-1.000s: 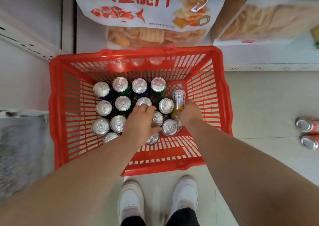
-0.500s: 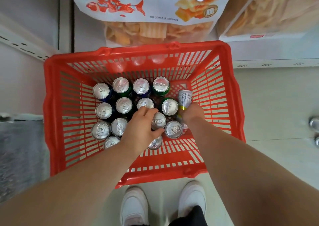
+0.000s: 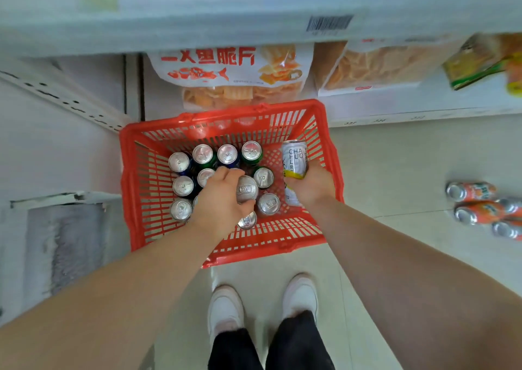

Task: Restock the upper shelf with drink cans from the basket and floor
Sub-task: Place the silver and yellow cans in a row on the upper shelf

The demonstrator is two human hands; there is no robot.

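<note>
both hands grasp cans: left hand curls round 1 silver-topped can inside the red basket, right hand holds a white-yellow can by its lower body. likely heavy, rigid, slick; mid-wall grips suit. beyond, orange cans sit on the floor.

Bare L hand & R hand, black trousers, 2 white round-toe shoes.

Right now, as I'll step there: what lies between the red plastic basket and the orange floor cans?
Only bare pale floor tile, from red plastic basket to orange drink cans; the head view shows it.
</note>
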